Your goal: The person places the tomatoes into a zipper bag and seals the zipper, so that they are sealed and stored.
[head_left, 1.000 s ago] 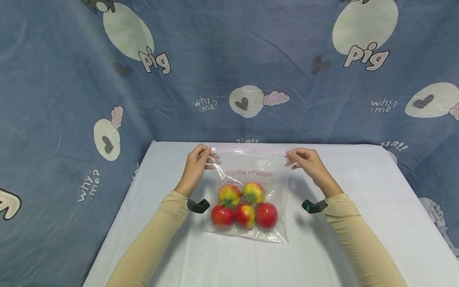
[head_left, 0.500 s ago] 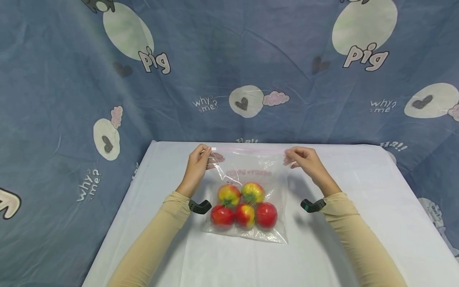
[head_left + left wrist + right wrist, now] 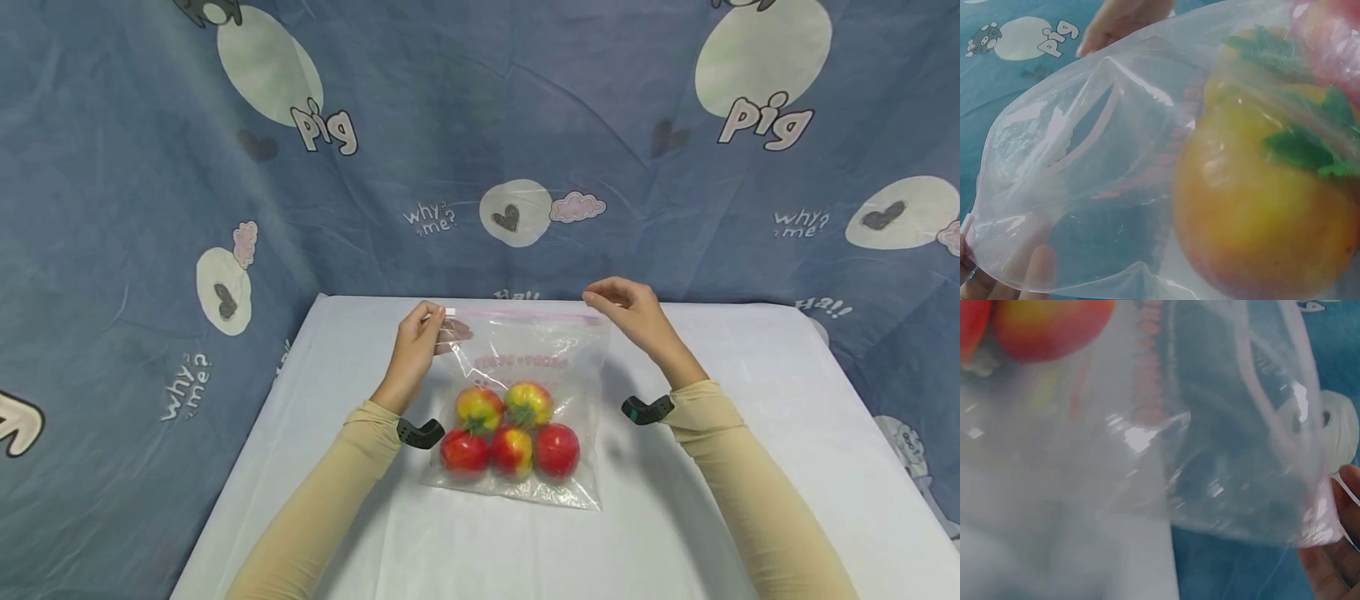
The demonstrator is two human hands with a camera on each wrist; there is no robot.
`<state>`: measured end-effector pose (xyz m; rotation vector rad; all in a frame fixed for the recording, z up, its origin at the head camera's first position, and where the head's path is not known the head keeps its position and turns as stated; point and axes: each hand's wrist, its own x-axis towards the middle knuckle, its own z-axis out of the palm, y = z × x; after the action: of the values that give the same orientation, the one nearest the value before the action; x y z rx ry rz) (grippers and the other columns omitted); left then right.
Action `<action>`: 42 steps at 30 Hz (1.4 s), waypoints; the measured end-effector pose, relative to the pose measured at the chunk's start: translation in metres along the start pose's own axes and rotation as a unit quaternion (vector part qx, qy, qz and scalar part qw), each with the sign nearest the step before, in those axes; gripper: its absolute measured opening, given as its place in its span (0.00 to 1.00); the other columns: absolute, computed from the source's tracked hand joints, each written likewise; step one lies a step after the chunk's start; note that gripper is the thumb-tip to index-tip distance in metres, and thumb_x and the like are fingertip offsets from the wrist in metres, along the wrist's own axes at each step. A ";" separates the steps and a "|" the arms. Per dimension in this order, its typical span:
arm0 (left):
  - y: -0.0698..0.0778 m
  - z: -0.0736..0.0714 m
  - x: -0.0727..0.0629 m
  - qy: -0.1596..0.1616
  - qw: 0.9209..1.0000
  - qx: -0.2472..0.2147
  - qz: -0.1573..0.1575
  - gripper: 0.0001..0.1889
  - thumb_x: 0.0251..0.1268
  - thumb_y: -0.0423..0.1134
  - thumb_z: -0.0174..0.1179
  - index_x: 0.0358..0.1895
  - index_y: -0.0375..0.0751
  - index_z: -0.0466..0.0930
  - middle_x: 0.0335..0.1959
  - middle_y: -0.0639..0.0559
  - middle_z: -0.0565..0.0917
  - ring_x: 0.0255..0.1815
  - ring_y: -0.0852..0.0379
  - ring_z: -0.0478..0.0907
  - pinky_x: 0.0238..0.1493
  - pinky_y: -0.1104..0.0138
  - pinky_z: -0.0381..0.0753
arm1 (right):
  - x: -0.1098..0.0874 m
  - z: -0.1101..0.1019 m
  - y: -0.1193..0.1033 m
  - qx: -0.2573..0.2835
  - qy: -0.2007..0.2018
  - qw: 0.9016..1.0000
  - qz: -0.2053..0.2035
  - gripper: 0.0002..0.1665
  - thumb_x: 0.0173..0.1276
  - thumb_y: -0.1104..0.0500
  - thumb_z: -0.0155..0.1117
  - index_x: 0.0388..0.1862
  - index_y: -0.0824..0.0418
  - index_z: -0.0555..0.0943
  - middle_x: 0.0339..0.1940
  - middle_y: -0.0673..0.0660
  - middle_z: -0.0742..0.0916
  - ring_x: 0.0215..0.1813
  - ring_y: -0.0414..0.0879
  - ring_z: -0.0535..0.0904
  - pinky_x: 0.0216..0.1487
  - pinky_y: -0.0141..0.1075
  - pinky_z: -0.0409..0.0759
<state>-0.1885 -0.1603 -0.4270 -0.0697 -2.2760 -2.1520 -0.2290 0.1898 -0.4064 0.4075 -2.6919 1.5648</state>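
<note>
A clear zip bag (image 3: 525, 342) with a pink zip edge stands over the table, its mouth at the top. Inside its lower part lie several round red and yellow fruits (image 3: 513, 451), some with green leaves; their exact kind is unclear. My left hand (image 3: 412, 342) pinches the top left corner by a small white slider (image 3: 450, 312), some fingers behind the film. My right hand (image 3: 630, 312) is at the top right corner with loosely bent fingers, its fingertips just above the zip edge. In the right wrist view, the corner lies before its parted fingers (image 3: 1325, 572).
A white-covered table (image 3: 757, 467) lies under the bag and arms. Behind it and at the sides hangs a blue printed cloth (image 3: 420, 125). Black wrist devices (image 3: 421, 433) sit on both forearms over beige sleeves.
My right hand has let go of the bag's top right corner and moved up and slightly left. The left hand keeps its pinch, and the bag stays nearly in place.
</note>
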 end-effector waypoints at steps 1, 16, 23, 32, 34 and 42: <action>0.000 0.000 0.000 0.002 1.000 0.002 0.001 0.14 0.84 0.47 0.46 0.45 0.41 0.73 0.42 0.44 0.91 0.40 0.62 0.91 0.45 0.70 0.90 | 0.002 0.000 -0.003 -0.001 0.001 1.000 -0.005 0.25 0.77 0.43 0.61 0.60 0.59 0.84 0.58 0.60 0.88 0.60 0.51 0.84 0.67 0.51 0.81; 0.000 0.000 -0.001 0.006 1.000 0.014 0.008 0.16 0.84 0.49 0.46 0.46 0.38 0.73 0.44 0.40 0.89 0.42 0.60 0.91 0.46 0.70 0.90 | 0.028 0.011 -0.064 -0.014 -0.099 0.992 -0.079 0.17 0.75 0.50 0.66 0.56 0.58 0.86 0.53 0.58 0.90 0.55 0.53 0.87 0.62 0.50 0.85; 0.000 0.001 -0.001 0.003 1.000 0.023 0.014 0.18 0.83 0.51 0.47 0.46 0.38 0.74 0.44 0.39 0.88 0.45 0.54 0.92 0.47 0.69 0.90 | 0.043 0.031 -0.082 -0.037 -0.156 0.982 -0.103 0.16 0.73 0.51 0.69 0.53 0.58 0.88 0.51 0.56 0.91 0.52 0.48 0.88 0.60 0.47 0.86; -0.001 0.001 -0.001 0.000 1.000 0.020 0.011 0.18 0.83 0.51 0.47 0.47 0.36 0.73 0.42 0.41 0.87 0.45 0.55 0.91 0.48 0.69 0.90 | 0.059 0.062 -0.105 -0.090 -0.237 0.958 -0.136 0.17 0.74 0.54 0.67 0.54 0.61 0.87 0.51 0.57 0.92 0.54 0.49 0.89 0.61 0.44 0.86; -0.001 0.001 -0.001 -0.001 1.000 0.019 0.015 0.19 0.83 0.51 0.47 0.47 0.35 0.73 0.43 0.39 0.87 0.45 0.55 0.91 0.48 0.69 0.90 | 0.062 0.069 -0.110 -0.099 -0.248 0.953 -0.141 0.17 0.74 0.53 0.67 0.54 0.61 0.87 0.50 0.57 0.92 0.53 0.48 0.89 0.60 0.42 0.87; 0.000 0.002 -0.002 -0.001 0.999 0.016 0.030 0.17 0.83 0.50 0.47 0.44 0.37 0.73 0.40 0.44 0.87 0.40 0.61 0.91 0.45 0.70 0.90 | 0.069 0.089 -0.126 -0.109 -0.273 0.945 -0.146 0.15 0.74 0.54 0.67 0.52 0.61 0.87 0.47 0.56 0.92 0.49 0.46 0.89 0.58 0.40 0.87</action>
<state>-0.1861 -0.1582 -0.4276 -0.1376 -2.2774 -2.0864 -0.2565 0.0390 -0.3343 1.3329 -2.9358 1.1852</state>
